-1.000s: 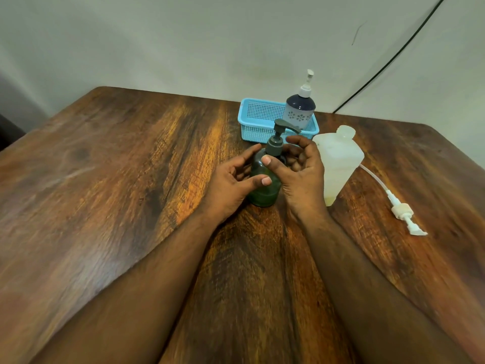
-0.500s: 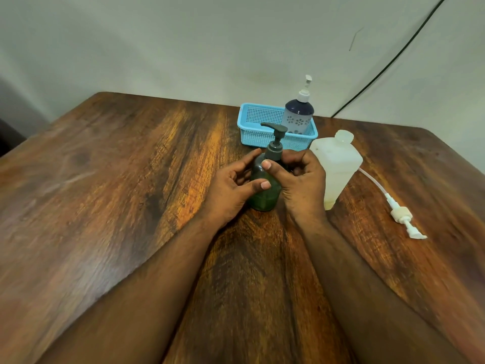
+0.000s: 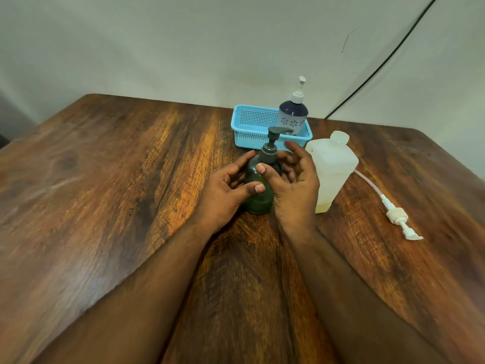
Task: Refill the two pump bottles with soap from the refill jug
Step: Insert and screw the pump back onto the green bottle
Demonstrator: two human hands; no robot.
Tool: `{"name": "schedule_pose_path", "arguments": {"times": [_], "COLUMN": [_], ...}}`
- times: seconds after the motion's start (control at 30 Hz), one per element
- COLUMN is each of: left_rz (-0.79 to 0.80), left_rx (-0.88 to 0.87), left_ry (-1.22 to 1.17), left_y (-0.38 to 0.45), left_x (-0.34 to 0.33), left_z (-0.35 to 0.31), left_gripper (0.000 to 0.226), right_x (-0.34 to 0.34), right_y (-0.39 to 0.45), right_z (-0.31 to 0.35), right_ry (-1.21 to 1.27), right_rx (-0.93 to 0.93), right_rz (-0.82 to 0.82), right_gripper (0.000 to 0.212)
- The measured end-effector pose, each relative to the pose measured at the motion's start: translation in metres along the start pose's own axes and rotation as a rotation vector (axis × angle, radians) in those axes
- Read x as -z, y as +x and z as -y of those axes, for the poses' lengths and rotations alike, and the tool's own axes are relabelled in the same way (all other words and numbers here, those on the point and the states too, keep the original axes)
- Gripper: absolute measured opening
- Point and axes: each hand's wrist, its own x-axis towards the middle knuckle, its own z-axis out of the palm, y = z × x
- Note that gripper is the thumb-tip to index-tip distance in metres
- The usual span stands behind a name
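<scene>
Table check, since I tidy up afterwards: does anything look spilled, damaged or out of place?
No spill shows. One oddity: a white pump head with tube lies loose on the table, right of the refill jug, fitted to nothing.

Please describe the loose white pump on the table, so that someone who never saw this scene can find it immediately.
Start at the pale translucent refill jug standing on the wooden table, to the right of the hands. A thin clear tube runs from behind the jug toward the table's right side and ends in the loose white pump. It is the only pump lying flat on the wood, attached to no bottle.
</scene>
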Motion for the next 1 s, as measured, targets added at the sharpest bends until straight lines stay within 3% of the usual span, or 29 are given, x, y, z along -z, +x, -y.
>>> {"name": "schedule_pose_path", "arguments": {"times": [0.07,0.13,0.23,0.43,0.57,0.63,0.8,1.0], "left_rz": [0.001,0.004,0.004,0.004,0.000,0.000,0.000,-0.001], "left_rx": [-0.004,-0.011,-0.012,-0.006,-0.004,-0.002,0.011,0.000], "left_ry": [0.002,0.004,0.002,-0.009,0.002,0.009,-0.012,-0.017], "left_y": [0.001,0.001,0.001,0.000,0.000,0.000,-0.001,-0.001], "left_x": [0.000,0.000,0.000,0.001,0.000,0.000,-0.001,-0.002], "left_z": [0.001,0.001,0.001,0.000,-0.001,-0.002,-0.004,-0.004], "left_gripper": [0.072,0.072,0.073,0.072,0.073,0.073,0.072,0.072], "right_x": [0.003,0.005,0.004,0.000,0.002,0.003,0.005,-0.001], "right_y": [0.004,0.005,0.000,0.001,-0.001,-0.003,0.008,0.017], "right_z": [0.001,0.004,0.006,0.004,0.008,0.008,0.013,0.024], "right_ry": [-0.012,-0.109,-0.100,-0.001,-0.080,-0.079,0.101,-0.162], "right_rx": [-0.042,0.006,0.047,-0.024,0.043,0.060,-0.127,-0.068], "right_rz": [0.078,0.114,0.031,0.056,-0.011,-0.023,0.169,0.088], "right_gripper": [0.058,0.043,0.017,0.044,0.021,0.026,0.046,0.045]}}
